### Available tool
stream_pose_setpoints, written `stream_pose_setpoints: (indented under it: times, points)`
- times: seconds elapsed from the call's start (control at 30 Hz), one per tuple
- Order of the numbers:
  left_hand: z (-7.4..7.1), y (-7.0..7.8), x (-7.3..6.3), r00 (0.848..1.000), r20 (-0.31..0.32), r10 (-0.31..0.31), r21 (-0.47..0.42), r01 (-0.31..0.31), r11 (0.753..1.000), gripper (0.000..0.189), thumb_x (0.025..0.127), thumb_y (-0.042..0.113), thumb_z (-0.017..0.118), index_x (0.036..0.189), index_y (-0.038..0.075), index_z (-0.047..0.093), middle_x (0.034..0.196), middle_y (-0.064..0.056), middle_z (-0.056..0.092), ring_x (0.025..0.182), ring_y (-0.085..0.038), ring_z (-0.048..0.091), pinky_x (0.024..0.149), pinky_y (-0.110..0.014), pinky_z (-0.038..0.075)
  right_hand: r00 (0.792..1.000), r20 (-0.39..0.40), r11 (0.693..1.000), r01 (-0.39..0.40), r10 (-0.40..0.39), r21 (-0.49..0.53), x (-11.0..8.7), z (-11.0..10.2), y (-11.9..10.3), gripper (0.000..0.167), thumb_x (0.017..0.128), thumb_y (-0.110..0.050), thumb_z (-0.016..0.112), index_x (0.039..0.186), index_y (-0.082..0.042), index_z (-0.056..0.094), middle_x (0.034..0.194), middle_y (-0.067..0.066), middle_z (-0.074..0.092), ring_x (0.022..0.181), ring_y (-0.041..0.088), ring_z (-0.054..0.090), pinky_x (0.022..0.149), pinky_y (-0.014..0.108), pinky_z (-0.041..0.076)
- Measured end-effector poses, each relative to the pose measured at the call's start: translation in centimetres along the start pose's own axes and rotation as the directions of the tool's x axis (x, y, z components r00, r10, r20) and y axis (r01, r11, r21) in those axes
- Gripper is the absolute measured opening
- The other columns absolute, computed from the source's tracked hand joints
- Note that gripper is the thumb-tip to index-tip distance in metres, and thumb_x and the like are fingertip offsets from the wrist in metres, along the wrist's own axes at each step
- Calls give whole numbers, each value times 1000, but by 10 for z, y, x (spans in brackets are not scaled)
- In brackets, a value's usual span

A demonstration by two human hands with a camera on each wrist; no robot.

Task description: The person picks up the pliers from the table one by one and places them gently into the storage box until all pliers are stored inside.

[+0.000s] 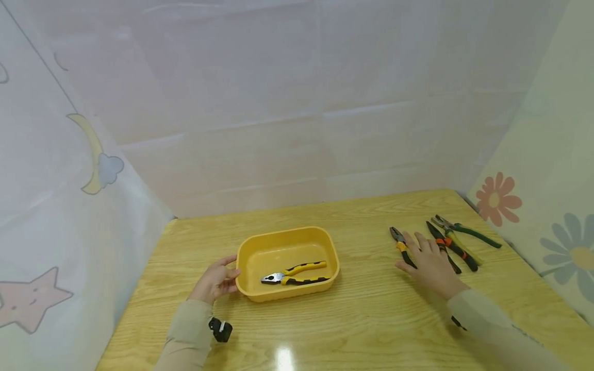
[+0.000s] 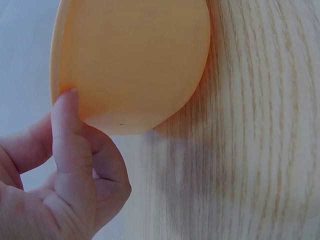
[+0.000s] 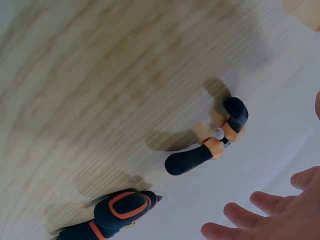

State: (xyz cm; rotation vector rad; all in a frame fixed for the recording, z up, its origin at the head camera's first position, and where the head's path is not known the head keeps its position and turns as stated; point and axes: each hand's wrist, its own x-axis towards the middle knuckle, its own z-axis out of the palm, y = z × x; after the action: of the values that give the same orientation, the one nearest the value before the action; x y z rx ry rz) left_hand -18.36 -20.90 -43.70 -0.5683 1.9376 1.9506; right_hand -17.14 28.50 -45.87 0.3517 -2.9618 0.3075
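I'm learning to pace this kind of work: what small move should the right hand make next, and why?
Probably lower the right hand and close it round the leftmost loose pliers: it is open just by them, holding nothing, while the left hand grips the yellow tray, where the yellow-and-black pliers already lie.

The right hand [image 1: 429, 265] hides part of the nearest pliers [image 1: 401, 247] in the head view; whether it touches them cannot be told. Both sleeves [image 1: 187, 332] run off the bottom edge. The left wrist view crops tray [image 2: 135, 60] and left hand [image 2: 75, 175]; the right wrist view crops the orange-trimmed pliers [image 3: 119, 212].
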Motion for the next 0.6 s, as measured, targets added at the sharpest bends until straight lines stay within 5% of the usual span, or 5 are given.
stream_pose_setpoints:
  times: [0.6]
  points:
    - [0,2,-3,1000,14,-1,4,1,1000,57,95,-7,52,148,0,32,88,-11,53,65,-14,53,51,-23,52,995,97,993,17,-29,121,9,20,25,87,93,-43,63,149,9,22,139,46,25,118,68,28,89,76,29]
